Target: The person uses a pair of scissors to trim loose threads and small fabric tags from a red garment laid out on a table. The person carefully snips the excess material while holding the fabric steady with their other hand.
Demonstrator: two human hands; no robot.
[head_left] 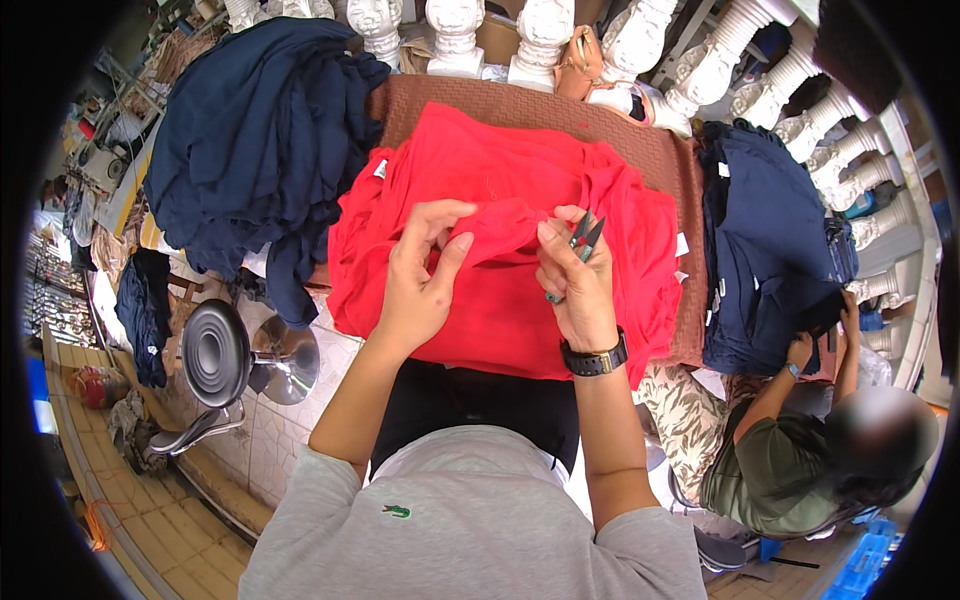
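Note:
Red garments (480,165) lie heaped in front of me, and a raised fold of the top one stretches between my two hands. My left hand (425,275) curls around the fold's left end, thumb and forefinger in a loose grip on the cloth. At the other end, the thumb and forefinger of my right hand (580,285) pinch the same fold. That hand also holds small thread snips (592,240) in its palm, with the dark blades pointing up and away from the cloth. A dark watch is on my right wrist.
A brown-covered table (510,98) bears the heap. Dark blue garments are piled at the left (265,130) and right (765,220). White balusters (455,35) line the far side. A person (790,450) handles dark cloth at the right. A black stool (216,350) stands at the left.

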